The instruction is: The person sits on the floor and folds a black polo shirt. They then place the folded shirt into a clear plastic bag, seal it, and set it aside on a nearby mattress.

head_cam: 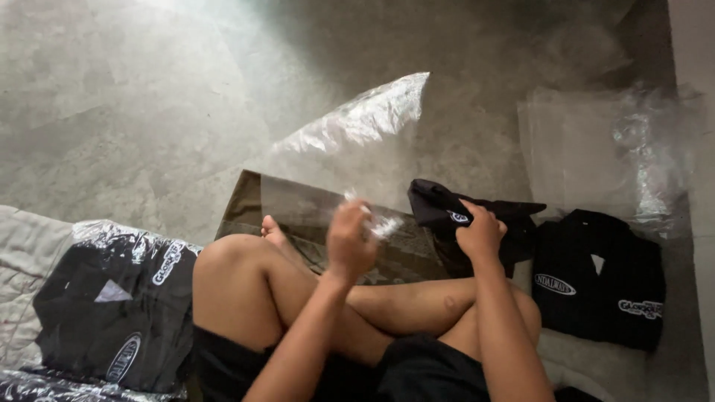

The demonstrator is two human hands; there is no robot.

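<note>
The left hand [350, 240] is pinching the edge of a clear, crinkled plastic bag [350, 138], fingers closed on the film, while the right hand [480, 232] is clamping down on a folded black garment [454, 216] with a small white oval label. The garment is lying just right of the bag's held edge, nearer the right hand; the bag's long axis is running up and away to the right. A bagged black garment [119, 305] with white oval logos is lying at the left, an unbagged black garment [596, 279] at the right, below loose clear bags [596, 149].
</note>
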